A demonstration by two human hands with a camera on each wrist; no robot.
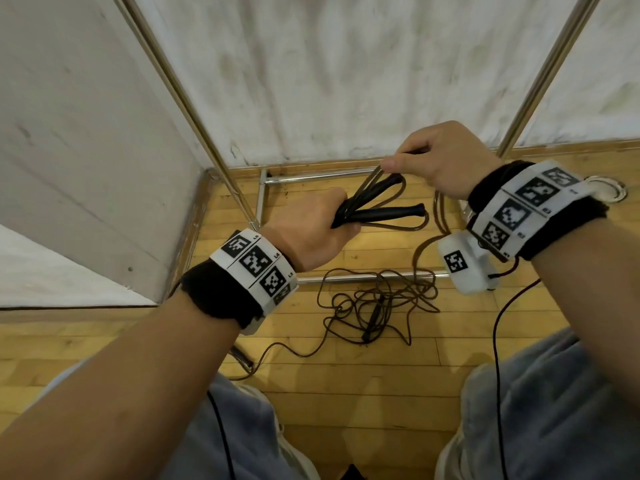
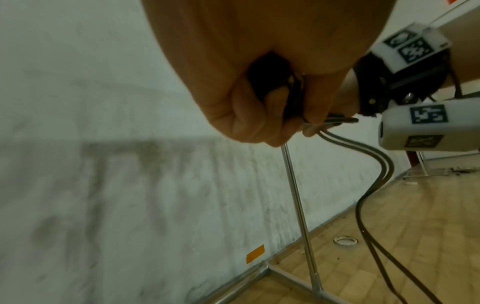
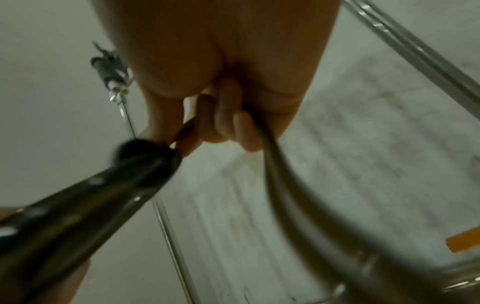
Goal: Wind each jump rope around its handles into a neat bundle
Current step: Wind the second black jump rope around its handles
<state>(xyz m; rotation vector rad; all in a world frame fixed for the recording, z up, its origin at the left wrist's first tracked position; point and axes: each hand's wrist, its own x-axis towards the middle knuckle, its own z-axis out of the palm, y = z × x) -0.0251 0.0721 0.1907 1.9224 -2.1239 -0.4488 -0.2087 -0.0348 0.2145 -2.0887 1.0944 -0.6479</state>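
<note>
The wooden floor (image 1: 346,375) carries a second jump rope (image 1: 374,306), a loose tangle waiting between the person's knees. Above it, the left hand (image 1: 308,230) has its fingers closed tight around the two black handles (image 1: 388,213), probably so they stay together as one core. The right hand (image 1: 440,157) pinches the rope (image 1: 391,174) between thumb and curled fingers, just above the handles, apparently to lead the next turn around them. The slack hangs down to the floor.
</note>
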